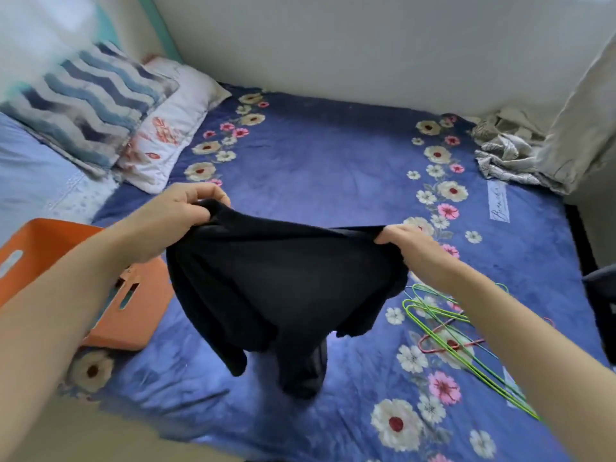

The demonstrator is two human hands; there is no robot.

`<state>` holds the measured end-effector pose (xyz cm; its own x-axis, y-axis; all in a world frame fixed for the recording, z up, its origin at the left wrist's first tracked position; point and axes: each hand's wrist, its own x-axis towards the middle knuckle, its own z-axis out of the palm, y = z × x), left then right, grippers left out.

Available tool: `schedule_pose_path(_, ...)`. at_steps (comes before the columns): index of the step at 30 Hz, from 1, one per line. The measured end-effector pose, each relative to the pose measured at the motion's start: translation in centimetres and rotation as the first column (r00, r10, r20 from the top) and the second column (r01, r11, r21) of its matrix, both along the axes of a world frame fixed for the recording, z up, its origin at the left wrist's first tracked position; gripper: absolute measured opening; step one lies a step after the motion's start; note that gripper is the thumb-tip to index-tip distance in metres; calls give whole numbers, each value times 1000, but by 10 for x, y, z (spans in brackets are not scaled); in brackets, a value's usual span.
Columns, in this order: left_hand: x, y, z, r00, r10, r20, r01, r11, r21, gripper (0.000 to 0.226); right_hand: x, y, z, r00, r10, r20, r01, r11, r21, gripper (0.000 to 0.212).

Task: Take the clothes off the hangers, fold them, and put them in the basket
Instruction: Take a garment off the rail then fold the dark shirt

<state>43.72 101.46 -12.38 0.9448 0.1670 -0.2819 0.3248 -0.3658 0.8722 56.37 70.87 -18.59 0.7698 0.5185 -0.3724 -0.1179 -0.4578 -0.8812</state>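
Fold step, hanger already off. Held black garment [283, 288] stretched above middle of bed [333, 161], left hand [180, 208] and right hand [405, 243] both clenched on its top edge. Noted loose hangers [433, 315] near right edge, orange basket [140, 315] at left edge. Next probably needed: laying flat, folding.

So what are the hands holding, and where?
Both hold the black garment by its top edge: left hand at one end, right hand at the other.

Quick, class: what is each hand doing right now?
Left hand: grips one top edge of the black garment.
Right hand: grips the other top edge.
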Motion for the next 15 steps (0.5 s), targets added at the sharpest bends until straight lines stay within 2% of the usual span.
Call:
schedule_pose_path(2, 6, 23, 8, 995, -69, -76, 64, 996, -58, 13, -9, 8, 42, 996, 79, 48, -80, 997, 15, 39)
schedule_pose_path(3, 11, 38, 15, 978, -121, -168, 108, 991, -84, 39, -14, 16, 58, 984, 148, 95, -148, 989, -13, 36)
schedule_pose_path(4, 17, 50, 22, 946, -176, -273, 170, 984, -45, 67, -15, 21, 68, 966, 216, 141, -207, 976, -71, 27)
schedule_pose_path(5, 23, 63, 28, 889, -262, -377, 306, 950, 63, 80, -14, 26, 76, 942, 273, 193, -240, 955, -176, 22)
schedule_pose_path(6, 29, 72, 34, 804, -346, -483, 477, 861, 176, 73, -9, 30, 78, 905, 330, 270, -230, 911, -343, 27)
schedule_pose_path(7, 35, 75, 39, 714, -385, -585, 611, 750, 252, 55, -2, 32, 79, 865, 383, 325, -184, 843, -505, 32)
schedule_pose_path(8, 44, 78, 38, 697, -344, -629, 657, 658, 368, 36, 7, 33, 76, 837, 419, 352, -123, 771, -625, 33)
schedule_pose_path(10, 69, 86, 37, 755, -265, -600, 636, 518, 572, 19, 27, 33, 70, 811, 445, 379, 13, 634, -773, 23)
schedule_pose_path(12, 91, 92, 35, 806, -214, -552, 586, 422, 692, 21, 51, 25, 61, 795, 428, 430, 174, 519, -837, 22)
schedule_pose_path(15, 131, 112, 23, 910, -101, -401, 401, 454, 796, 26, 82, 15, 51, 782, 349, 516, 353, 434, -829, 22)
